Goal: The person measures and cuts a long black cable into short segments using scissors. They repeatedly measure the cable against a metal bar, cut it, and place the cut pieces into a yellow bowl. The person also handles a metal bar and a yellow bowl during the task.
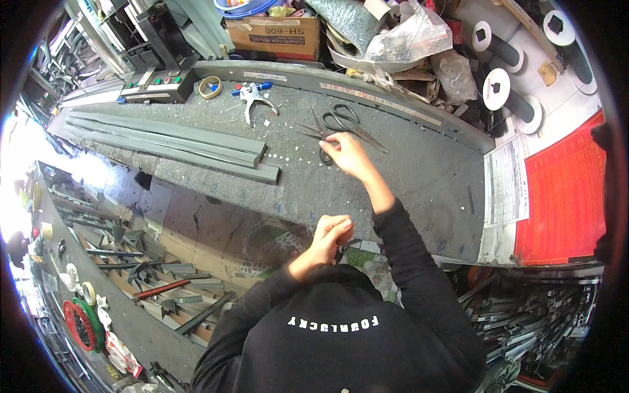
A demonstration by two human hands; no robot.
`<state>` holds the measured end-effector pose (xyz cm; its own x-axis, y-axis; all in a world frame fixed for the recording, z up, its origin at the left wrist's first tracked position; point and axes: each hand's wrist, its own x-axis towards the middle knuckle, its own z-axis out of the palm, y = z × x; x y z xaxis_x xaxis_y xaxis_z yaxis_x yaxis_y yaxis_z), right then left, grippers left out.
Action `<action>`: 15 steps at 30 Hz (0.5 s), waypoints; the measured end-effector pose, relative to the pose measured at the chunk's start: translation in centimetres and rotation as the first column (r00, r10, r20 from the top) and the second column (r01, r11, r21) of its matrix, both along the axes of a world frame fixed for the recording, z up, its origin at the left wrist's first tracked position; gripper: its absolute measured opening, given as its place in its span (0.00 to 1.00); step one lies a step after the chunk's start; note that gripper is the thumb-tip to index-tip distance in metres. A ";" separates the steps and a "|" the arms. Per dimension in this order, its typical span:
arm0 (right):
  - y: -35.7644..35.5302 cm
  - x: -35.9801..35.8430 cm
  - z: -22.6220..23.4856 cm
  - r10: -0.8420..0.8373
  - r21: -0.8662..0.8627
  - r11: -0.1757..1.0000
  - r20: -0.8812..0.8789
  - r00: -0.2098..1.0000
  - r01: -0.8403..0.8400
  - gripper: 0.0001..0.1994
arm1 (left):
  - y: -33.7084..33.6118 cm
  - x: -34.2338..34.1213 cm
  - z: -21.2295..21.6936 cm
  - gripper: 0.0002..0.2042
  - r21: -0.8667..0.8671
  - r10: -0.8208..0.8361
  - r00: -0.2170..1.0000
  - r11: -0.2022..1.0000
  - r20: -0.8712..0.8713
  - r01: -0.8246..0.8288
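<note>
At the far left of the desk (419,190) sits a black machine (154,86) with green buttons, and nearer lie long grey strips (164,143), side by side. Right of the machine, near the back edge, are a tape roll (210,87) and pliers (254,103) with pale handles. Small white bits are scattered between the strips and the middle of the desk.

Next come the splayed scissors (319,130), in the middle of the desk, blades apart and pointing far and left, one dark handle loop showing on the near side. They look light and stiff, of smooth metal that could slip a little if pinched at the blades; the tips look sharp, so the dark loops seem the safest place to take hold.

The left hand (329,237) is curled into a fist near the body, at the near edge; whether anything is inside it I cannot tell. The right hand (345,152) has its fingers closed on the splayed scissors around the handle end. Just beyond it lies the second scissors (359,128), its blades pointing right and near. Farther right, a red sheet (563,190) borders the desk.
</note>
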<state>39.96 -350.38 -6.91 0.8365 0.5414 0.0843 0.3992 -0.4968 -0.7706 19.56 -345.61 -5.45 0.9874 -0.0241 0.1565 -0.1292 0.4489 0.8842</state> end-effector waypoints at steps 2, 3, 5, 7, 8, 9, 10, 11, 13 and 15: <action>-1.8 -4.5 1.4 0.489 0.503 0.832 -0.463 0.739 -0.234 0.28 | 0.6 0.7 2.2 0.20 -0.132 0.013 0.996 0.991 0.093 -0.001; -3.7 -6.7 3.0 0.579 0.515 0.806 -0.582 0.572 -0.292 0.30 | 1.3 0.9 3.5 0.19 -0.066 0.093 0.983 0.994 0.158 -0.083; -7.1 -8.2 7.3 0.712 0.499 0.674 -0.635 0.299 -0.545 0.29 | 4.8 1.7 5.9 0.16 0.303 0.309 0.647 0.691 0.697 -0.657; -10.7 -8.1 11.4 0.727 0.250 0.659 -0.453 0.516 -0.709 0.23 | 8.6 1.2 8.1 0.13 -0.042 0.555 0.409 0.628 0.724 -0.777; -13.0 -8.3 13.1 0.618 0.093 0.784 -0.223 0.754 -0.614 0.19 | 9.8 0.0 8.9 0.13 -0.531 0.636 0.612 0.758 0.471 -0.379; -15.2 -8.1 14.3 0.492 -0.025 0.864 -0.168 0.854 -0.503 0.16 | 12.0 -0.6 9.9 0.11 -0.475 0.639 0.517 0.769 0.570 -0.427; -16.6 -7.9 14.6 0.369 -0.106 0.921 -0.068 0.927 -0.374 0.12 | 14.2 -1.2 11.1 0.10 -0.461 0.639 0.431 0.764 0.638 -0.451; -17.0 -8.2 13.5 0.355 -0.014 0.933 -0.136 0.925 -0.360 0.12 | 15.7 -2.0 12.1 0.12 -0.506 0.656 0.362 0.748 0.662 -0.429; -16.6 -9.7 10.5 0.350 0.211 0.928 -0.211 0.913 -0.307 0.12 | 17.8 -3.6 14.3 0.14 -0.524 0.632 0.366 0.773 0.683 -0.357; -13.2 -12.7 5.9 0.287 0.175 0.954 -0.278 0.917 -0.245 0.09 | 18.8 -5.8 16.2 0.16 -0.493 0.563 0.495 0.824 0.661 -0.280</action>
<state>27.25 -363.60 -1.00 0.6609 0.7482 -0.0582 0.2450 -0.2884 -0.9256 13.79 -326.79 10.75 0.3672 0.5456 0.7533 -0.9167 0.3494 0.1937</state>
